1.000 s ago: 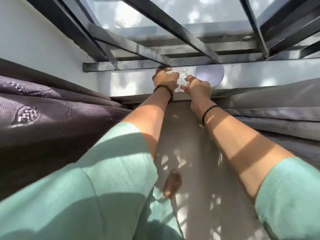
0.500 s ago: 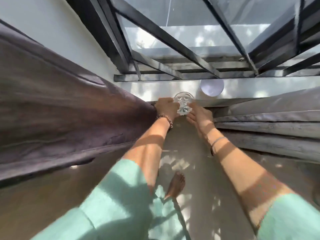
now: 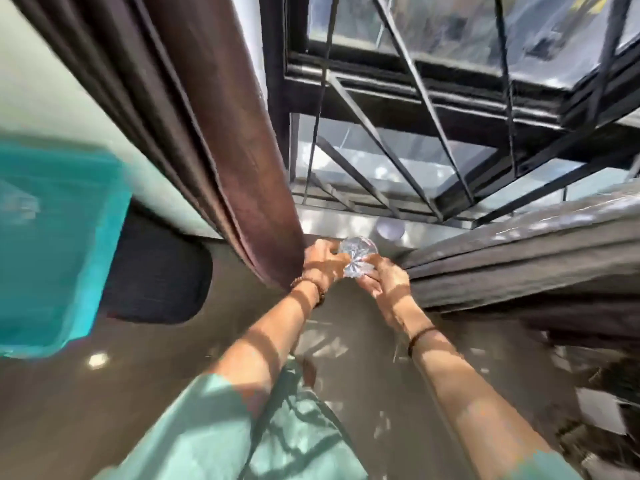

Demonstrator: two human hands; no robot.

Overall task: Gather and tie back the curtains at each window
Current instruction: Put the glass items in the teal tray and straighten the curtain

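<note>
We are logging both arms reaching forward and down toward the foot of the window, with the hands meeting around a clear cut-glass piece [image 3: 356, 259]. The left hand [image 3: 323, 263] is gripping its left side with curled fingers, and the right hand [image 3: 384, 285] is pinching its lower right side; we are not making out the separate fingertips through the motion blur. The glass piece is sitting between the two hands, just below the pale sill [image 3: 332, 220] and near a small white disc [image 3: 390, 228] lying on that sill. The brown curtain [image 3: 225, 133] is hanging in long folds on the left of the window, its lower end just beside the left hand, possibly touching the back of it. The grey curtain [image 3: 519, 258] is bunching in folds on the right, its near edge just beside the right hand. Neither curtain is showing a tie around it. We are noting a beaded bracelet [image 3: 311, 289] on the left wrist and a dark band [image 3: 420, 336] on the right wrist, with pale green sleeves lower down the arms. Behind the hands the black window grille [image 3: 415, 133] is crossing the panes. On the far left a teal object [image 3: 52, 244] is showing too blurred to name, with a black mat [image 3: 156, 271] beside it on the brown floor [image 3: 138, 375].
</note>
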